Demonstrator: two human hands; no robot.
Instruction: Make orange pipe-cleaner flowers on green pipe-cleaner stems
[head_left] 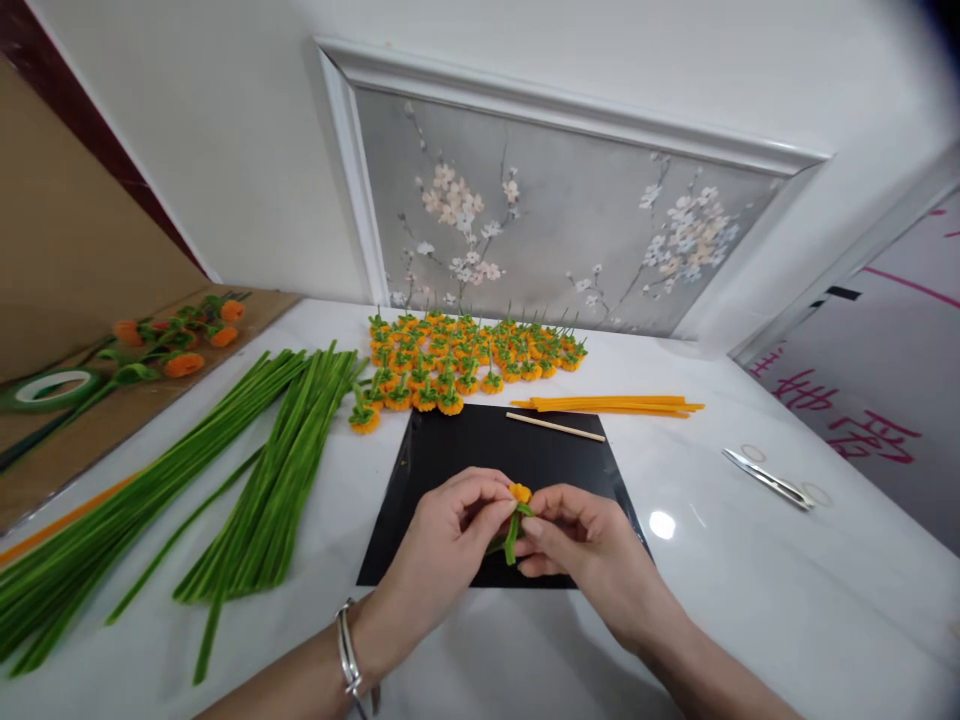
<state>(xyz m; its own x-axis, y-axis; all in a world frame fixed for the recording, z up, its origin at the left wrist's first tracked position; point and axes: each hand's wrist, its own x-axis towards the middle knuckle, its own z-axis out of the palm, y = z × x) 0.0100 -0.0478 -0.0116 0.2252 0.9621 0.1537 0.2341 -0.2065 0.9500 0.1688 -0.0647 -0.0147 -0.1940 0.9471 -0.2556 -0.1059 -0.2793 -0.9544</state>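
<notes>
Over the black mat (pixel 450 450) both hands meet around a small orange pipe-cleaner flower (pixel 520 492). Its green pipe-cleaner piece (pixel 512 538) hangs down between the fingers. My left hand (pixel 454 525) is closed, thumb and forefinger pinching the flower's left side. From the other side, my right hand (pixel 585 530) pinches the green piece against the flower with thumb and fingertips. Parts of the flower are hidden behind the fingers. A thin wooden stick (pixel 555 427) lies at the mat's far edge, just beyond the hands.
Several finished orange-and-green flower heads (pixel 450 400) stand in rows near the wall. Bundles of green pipe cleaners (pixel 262 520) lie at left, orange pipe cleaners (pixel 615 404) behind the mat, snips (pixel 766 480) at right. Green tape (pixel 51 388) and stemmed flowers (pixel 184 364) rest on cardboard.
</notes>
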